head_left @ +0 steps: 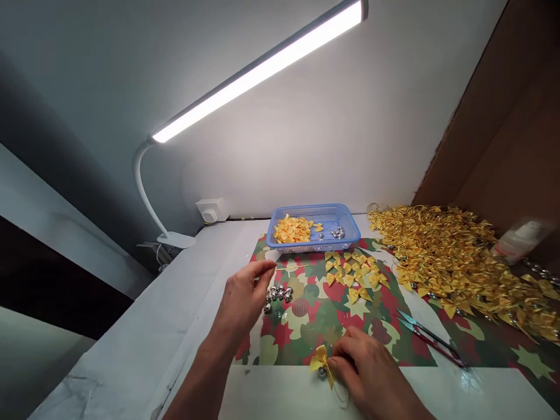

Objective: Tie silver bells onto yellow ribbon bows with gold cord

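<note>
My left hand (242, 297) is closed in a pinch at the near end of a thin yellow cord (295, 268), which stretches off to the right. Beside its fingertips lies a small cluster of silver bells (280, 293). Low in the middle, my right hand (370, 367) pinches the edge of a yellow ribbon bow (321, 354). A silver bell (322, 371) sits at that bow's centre, and a thin loop trails under the fingers. Several plain yellow bows (354, 269) lie in rows on the patterned sheet (315, 315).
A blue basket (312, 248) holds yellow pieces and silver bells at the back. Scissors-like snips (431, 338) lie to the right, before a large heap of yellow bows (464, 256). A bottle (520, 239) stands by the cardboard. The lamp (262, 67) hangs overhead.
</note>
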`<state>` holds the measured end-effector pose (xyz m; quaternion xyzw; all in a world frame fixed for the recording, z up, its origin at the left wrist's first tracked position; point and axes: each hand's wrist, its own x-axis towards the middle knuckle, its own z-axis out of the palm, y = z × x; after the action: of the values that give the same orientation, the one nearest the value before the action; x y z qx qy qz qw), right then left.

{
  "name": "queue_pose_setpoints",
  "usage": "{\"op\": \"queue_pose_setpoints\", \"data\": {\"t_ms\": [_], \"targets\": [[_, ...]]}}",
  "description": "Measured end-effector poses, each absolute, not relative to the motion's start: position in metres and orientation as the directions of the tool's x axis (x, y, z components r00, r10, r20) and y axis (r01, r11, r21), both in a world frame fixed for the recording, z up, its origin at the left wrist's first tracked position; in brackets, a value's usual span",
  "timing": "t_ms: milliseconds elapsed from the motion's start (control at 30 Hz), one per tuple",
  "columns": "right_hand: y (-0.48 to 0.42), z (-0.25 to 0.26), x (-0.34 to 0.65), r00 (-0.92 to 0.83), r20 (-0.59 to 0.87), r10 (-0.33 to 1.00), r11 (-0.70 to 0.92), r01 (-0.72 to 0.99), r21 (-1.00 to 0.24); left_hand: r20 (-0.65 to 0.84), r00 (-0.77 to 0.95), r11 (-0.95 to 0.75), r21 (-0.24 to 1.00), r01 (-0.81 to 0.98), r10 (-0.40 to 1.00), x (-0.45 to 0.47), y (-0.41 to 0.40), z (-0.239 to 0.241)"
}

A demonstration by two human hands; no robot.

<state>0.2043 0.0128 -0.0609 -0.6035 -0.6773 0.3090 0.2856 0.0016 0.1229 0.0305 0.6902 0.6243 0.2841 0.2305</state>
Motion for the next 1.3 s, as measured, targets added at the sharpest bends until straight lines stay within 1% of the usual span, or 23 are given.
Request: {"op": "queue_pose_setpoints", "data": {"t_ms": [67, 167, 267, 367, 467, 567, 700, 800, 933, 1000, 1067, 1133, 1167, 1200, 1233, 1300], "targets": [[0.014, -0.062, 0.208, -0.110, 0.050, 0.993, 0.108, 0.618, -0.779, 0.115, 0.128, -0.171, 0.582, 0.795, 0.985, 0.007, 0.138, 0.031], [0.014, -0.065, 0.216, -0.059, 0.167, 0.984, 0.173, 0.516, -0.839, 0.038, 0.256, -0.246, 0.440, 0.864, 0.966, 0.014, 0.161, 0.021], [0.013, -0.074, 0.220, 0.045, 0.287, 0.957, 0.245, 0.407, -0.880, -0.014, 0.294, -0.275, 0.312, 0.909, 0.956, 0.017, 0.177, 0.003], [0.012, -0.084, 0.219, 0.146, 0.328, 0.934, 0.261, 0.351, -0.899, -0.024, 0.301, -0.290, 0.204, 0.935, 0.953, 0.015, 0.187, -0.011], [0.012, -0.088, 0.214, 0.178, 0.356, 0.917, 0.290, 0.314, -0.904, -0.023, 0.302, -0.296, 0.144, 0.944, 0.953, 0.010, 0.194, -0.017], [0.013, -0.085, 0.211, 0.197, 0.379, 0.904, 0.306, 0.320, -0.896, -0.025, 0.299, -0.293, 0.138, 0.946, 0.954, 0.006, 0.198, -0.020], [0.014, -0.082, 0.209, 0.197, 0.375, 0.906, 0.309, 0.299, -0.903, -0.016, 0.288, -0.278, 0.206, 0.938, 0.958, 0.004, 0.198, -0.019], [0.013, -0.082, 0.208, 0.208, 0.360, 0.910, 0.299, 0.273, -0.914, 0.014, 0.283, -0.272, 0.321, 0.907, 0.959, 0.007, 0.189, -0.008], [0.012, -0.077, 0.209, 0.247, 0.303, 0.921, 0.247, 0.232, -0.941, 0.090, 0.311, -0.308, 0.553, 0.774, 0.946, 0.018, 0.159, 0.017], [0.012, -0.071, 0.209, 0.269, 0.254, 0.929, 0.216, 0.165, -0.962, 0.101, 0.358, -0.324, 0.693, 0.644, 0.928, 0.027, 0.136, 0.027], [0.014, -0.063, 0.210, 0.277, 0.178, 0.944, 0.166, 0.067, -0.984, 0.083, 0.410, -0.299, 0.814, 0.498, 0.908, 0.034, 0.111, 0.030], [0.016, -0.054, 0.211, 0.237, 0.085, 0.968, 0.102, -0.059, -0.993, 0.048, 0.441, -0.243, 0.885, 0.397, 0.896, 0.039, 0.088, 0.028], [0.018, -0.049, 0.211, 0.199, 0.043, 0.979, 0.068, -0.121, -0.990, 0.023, 0.437, -0.188, 0.922, 0.337, 0.899, 0.041, 0.078, 0.026], [0.019, -0.045, 0.210, 0.156, 0.011, 0.988, 0.038, -0.176, -0.984, -0.037, 0.418, -0.074, 0.967, 0.245, 0.908, 0.042, 0.069, 0.023], [0.020, -0.041, 0.209, 0.116, -0.011, 0.993, 0.015, -0.216, -0.976, -0.086, 0.421, 0.004, 0.981, 0.192, 0.903, 0.042, 0.062, 0.021], [0.023, -0.034, 0.206, 0.083, -0.030, 0.996, -0.009, -0.243, -0.970, -0.132, 0.439, 0.072, 0.986, 0.151, 0.889, 0.041, 0.052, 0.015]]}}
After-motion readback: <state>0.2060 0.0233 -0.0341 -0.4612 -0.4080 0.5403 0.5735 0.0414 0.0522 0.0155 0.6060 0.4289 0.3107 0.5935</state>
